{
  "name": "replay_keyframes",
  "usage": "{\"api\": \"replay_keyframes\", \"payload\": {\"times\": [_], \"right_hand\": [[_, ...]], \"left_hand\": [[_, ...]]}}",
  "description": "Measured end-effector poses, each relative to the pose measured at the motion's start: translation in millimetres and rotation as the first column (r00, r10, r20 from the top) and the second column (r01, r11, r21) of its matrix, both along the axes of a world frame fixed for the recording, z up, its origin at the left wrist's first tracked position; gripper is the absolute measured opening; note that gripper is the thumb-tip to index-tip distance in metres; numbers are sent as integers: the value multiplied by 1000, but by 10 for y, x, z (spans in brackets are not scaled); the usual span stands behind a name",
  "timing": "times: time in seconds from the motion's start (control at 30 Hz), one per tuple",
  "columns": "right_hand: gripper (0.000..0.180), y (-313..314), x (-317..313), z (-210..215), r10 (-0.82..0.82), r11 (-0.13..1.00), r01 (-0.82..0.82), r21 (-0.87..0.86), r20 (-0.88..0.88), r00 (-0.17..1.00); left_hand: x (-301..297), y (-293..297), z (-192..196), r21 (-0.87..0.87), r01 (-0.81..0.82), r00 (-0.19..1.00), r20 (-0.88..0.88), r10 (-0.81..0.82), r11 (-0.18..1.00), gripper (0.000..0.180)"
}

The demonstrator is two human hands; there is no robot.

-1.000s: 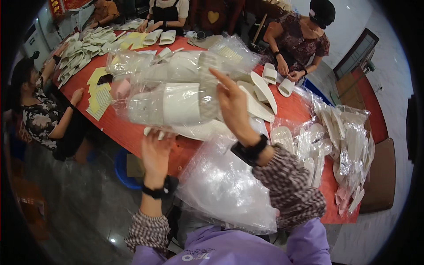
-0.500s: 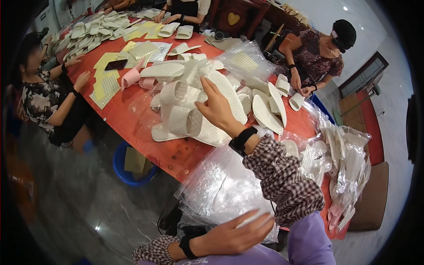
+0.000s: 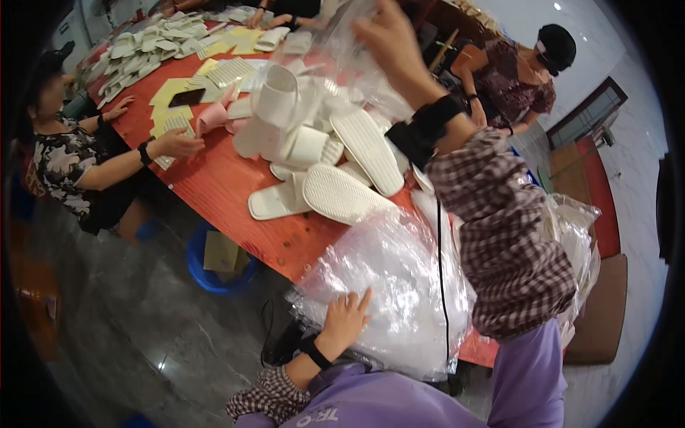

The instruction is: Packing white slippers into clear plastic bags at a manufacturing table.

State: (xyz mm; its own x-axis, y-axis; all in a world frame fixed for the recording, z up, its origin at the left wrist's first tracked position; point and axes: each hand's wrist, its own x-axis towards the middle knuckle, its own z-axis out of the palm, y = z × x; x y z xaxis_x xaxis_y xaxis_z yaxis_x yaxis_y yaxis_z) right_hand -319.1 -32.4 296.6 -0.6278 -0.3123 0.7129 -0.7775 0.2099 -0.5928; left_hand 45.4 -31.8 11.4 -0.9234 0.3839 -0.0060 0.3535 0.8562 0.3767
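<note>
My left hand [image 3: 346, 319] lies with fingers spread on a stack of clear plastic bags [image 3: 407, 285] at the table's near edge. My right hand [image 3: 391, 36], blurred and raised over the far side of the slipper pile, is closed on a clear plastic bag [image 3: 349, 32] that hangs beside it. Below and left of it, white slippers [image 3: 367, 150] are heaped loosely, some sole up, others strap up. One white slipper [image 3: 275, 100] stands tilted at the pile's left side. A pink slipper [image 3: 212, 118] rests beyond it.
The red table [image 3: 214, 189] also bears yellow sheets [image 3: 168, 93], a dark phone [image 3: 187, 98] and a far heap of white slippers [image 3: 150, 50]. Co-workers sit at left, right and far side. A blue bin [image 3: 214, 278] stands on the floor; a black cord [image 3: 442, 285] hangs before the bags.
My right hand has risen away from the slippers, lifting clear plastic. My left hand has moved forward onto the bag stack. Several slippers have shifted, and the left co-worker's hand has moved nearer the pile.
</note>
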Motion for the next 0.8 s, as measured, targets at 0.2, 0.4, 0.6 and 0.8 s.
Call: {"api": "replay_keyframes", "payload": {"times": [0.2,0.4,0.6,0.8], "right_hand": [[72,1190,1017,89,18,945,132,-298,452,892],[91,2255,2777,-707,-195,899,417,-136,727,658],[99,2740,3951,-1743,-300,930,343,132,811,502],[91,2803,4093,-1926,-684,684,336,648,409,603]], "left_hand": [[-282,-149,-44,59,148,982,-127,-140,987,90],[-383,-206,-258,207,181,981,-108,-161,961,90],[-454,-286,-419,454,165,985,-126,-121,876,68],[-312,-372,223,436,104,995,-45,-94,894,43]]}}
